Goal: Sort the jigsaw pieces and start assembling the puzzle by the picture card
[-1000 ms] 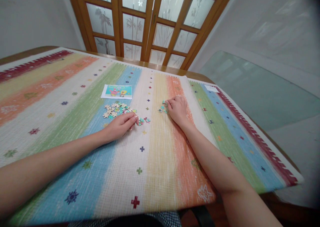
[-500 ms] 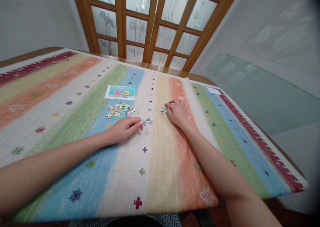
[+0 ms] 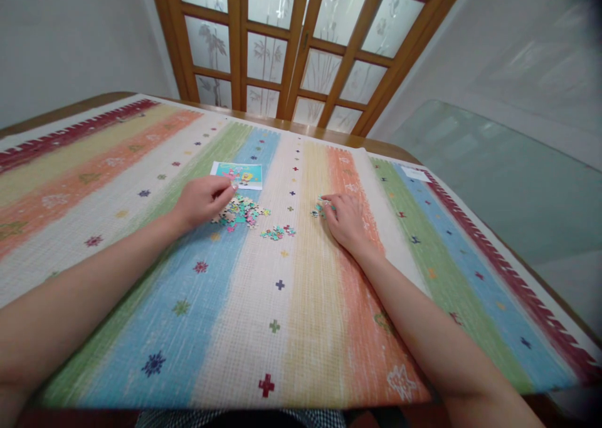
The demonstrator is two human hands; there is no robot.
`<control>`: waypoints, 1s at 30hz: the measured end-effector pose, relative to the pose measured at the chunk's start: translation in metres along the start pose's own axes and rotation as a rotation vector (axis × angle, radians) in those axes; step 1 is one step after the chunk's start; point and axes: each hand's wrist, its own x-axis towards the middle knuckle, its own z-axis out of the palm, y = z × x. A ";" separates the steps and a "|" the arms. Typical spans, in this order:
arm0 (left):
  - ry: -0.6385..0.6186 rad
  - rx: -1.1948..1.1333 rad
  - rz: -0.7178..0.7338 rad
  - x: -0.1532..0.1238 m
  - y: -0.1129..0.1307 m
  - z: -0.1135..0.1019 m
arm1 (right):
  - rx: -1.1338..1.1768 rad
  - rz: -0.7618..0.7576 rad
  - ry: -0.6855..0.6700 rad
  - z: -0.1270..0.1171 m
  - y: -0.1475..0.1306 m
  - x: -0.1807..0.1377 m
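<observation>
Your left hand has shifted up-left to the pile of loose pastel jigsaw pieces left of centre. Its fingers are bunched together, but you can't tell whether they pinch one. Your right hand lies slack, fingertips on a few teal cardboard pieces mid-frame.

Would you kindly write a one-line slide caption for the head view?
Left hand at a loose puzzle-piece pile; right hand touching a small cluster on a striped cloth.
</observation>
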 end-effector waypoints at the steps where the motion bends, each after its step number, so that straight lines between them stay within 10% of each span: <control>1: 0.057 -0.013 -0.062 0.001 -0.011 -0.002 | 0.011 -0.003 0.008 0.000 0.000 -0.001; 12: -0.230 0.075 -0.148 0.001 -0.054 -0.001 | 0.082 0.010 0.035 0.001 0.001 0.001; 30: -0.215 0.010 -0.054 0.000 -0.051 0.018 | 0.106 0.022 0.020 0.004 0.006 0.001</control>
